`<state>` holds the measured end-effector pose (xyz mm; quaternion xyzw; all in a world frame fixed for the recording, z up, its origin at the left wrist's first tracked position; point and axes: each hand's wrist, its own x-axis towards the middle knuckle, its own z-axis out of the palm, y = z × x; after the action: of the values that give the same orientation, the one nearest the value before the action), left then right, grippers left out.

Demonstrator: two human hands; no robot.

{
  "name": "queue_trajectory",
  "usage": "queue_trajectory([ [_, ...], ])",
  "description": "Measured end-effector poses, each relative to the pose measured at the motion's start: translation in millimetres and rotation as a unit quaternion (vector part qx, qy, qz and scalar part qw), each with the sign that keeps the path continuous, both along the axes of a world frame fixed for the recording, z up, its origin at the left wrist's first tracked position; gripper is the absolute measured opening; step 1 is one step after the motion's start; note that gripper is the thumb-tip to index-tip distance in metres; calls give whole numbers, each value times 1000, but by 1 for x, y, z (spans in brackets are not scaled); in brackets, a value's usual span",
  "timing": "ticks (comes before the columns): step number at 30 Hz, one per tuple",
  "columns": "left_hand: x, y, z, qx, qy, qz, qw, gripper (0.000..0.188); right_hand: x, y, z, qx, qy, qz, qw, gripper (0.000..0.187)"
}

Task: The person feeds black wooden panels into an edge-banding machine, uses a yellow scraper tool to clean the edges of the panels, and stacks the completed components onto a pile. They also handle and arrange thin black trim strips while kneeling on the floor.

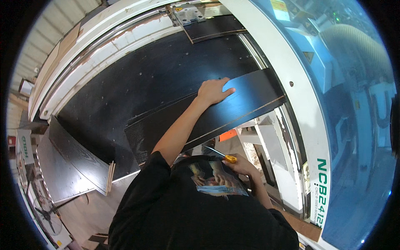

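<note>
A long black board [250, 93] lies slanted across the black machine table, its near edge overhanging toward me. My left hand [213, 91] grips its far side, thumb spread on the top face and fingers curled toward the far edge. Behind that edge a second thin dark edge shows, perhaps another board under it. Low in front of my body, my right hand [243, 163] is closed round a yellow-handled tool [230, 158] with a thin metal shaft. The shaft points left, below the board's near edge, and its exact kind is unclear.
The black machine table [137, 79] has rails along its sides. Another dark board [212, 28] lies at the far end beside a metal clamp plate [189, 14]. Stacked panels [79, 162] stand left. A white machine frame with a blue clear cover [354, 125] rises on the right.
</note>
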<state>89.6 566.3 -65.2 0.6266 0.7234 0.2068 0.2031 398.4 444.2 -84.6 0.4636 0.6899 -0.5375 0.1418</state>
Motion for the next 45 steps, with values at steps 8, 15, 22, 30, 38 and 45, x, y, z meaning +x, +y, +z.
queue_trajectory([
  [8,2,-4,-2,3,-20,-1,1000,69,51,21,51,29,44,-195,979,36],
  [15,-4,1,-17,39,-31,-22,999,67,19,1,74,-4,57,-139,989,40],
  [22,-73,-44,-3,-101,-12,-40,994,74,3,-15,83,60,46,-203,976,38],
  [30,-82,-106,-12,-48,-22,22,998,77,-70,-72,85,55,-84,67,993,50],
  [38,-85,-102,-11,-32,-4,-7,999,75,-48,-67,85,19,-48,22,998,50],
  [45,-85,-100,-12,-19,-1,-16,1000,76,-74,-60,105,53,-52,61,995,50],
])
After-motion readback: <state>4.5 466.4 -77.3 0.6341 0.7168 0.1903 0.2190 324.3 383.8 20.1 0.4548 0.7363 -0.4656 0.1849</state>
